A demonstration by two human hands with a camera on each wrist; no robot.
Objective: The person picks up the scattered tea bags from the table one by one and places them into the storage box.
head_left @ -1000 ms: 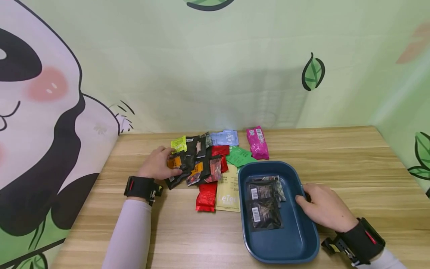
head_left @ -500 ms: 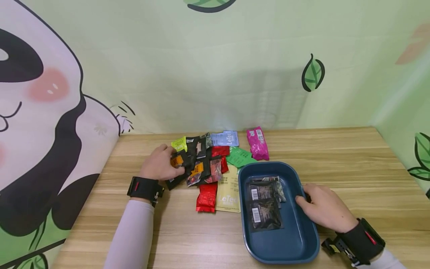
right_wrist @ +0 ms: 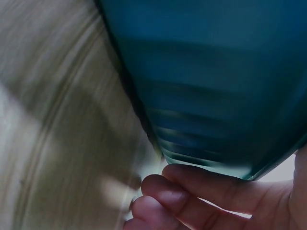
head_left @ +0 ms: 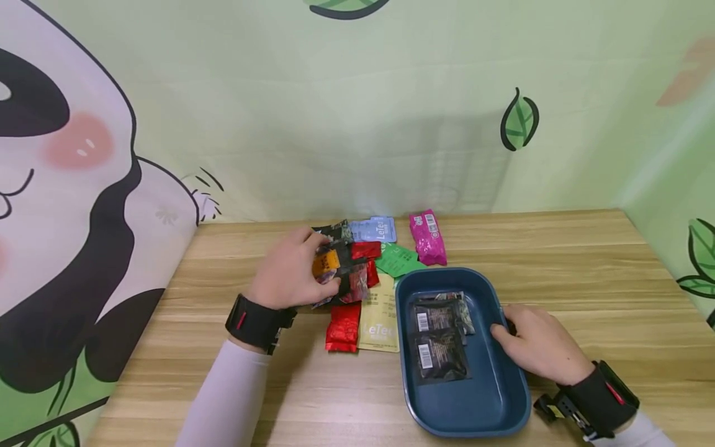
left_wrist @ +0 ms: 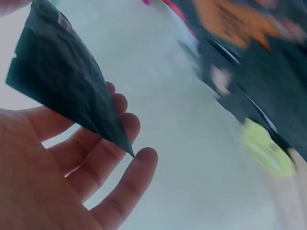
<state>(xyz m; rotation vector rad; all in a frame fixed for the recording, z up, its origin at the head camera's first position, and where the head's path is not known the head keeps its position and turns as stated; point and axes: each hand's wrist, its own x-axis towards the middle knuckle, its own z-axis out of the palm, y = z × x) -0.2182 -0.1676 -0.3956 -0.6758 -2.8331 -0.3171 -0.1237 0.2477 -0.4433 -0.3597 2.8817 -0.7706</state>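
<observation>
Risk: the black packet point(left_wrist: 67, 91) may slip from the left hand point(head_left: 293, 273), as it appears held only at one edge, with the fingers point(left_wrist: 115, 191) below spread loosely. It hangs just above the packet pile point(head_left: 363, 267). The right hand point(head_left: 539, 344) curls over the blue tray's point(head_left: 497, 410) near rim.

L hand point(head_left: 290, 273) grips a black packet w/ orange label point(head_left: 326, 263), lifted off the pile of packets point(head_left: 363, 273) just right of it. R hand point(head_left: 539, 344) holds the right rim of the blue tray point(head_left: 475, 410), thumb inside. Two black packets w/ barcodes point(head_left: 438, 338) lie in the tray, left of R hand. Pink packet point(head_left: 427, 236) lies on the worktop point(head_left: 586, 267) beyond the tray.
</observation>
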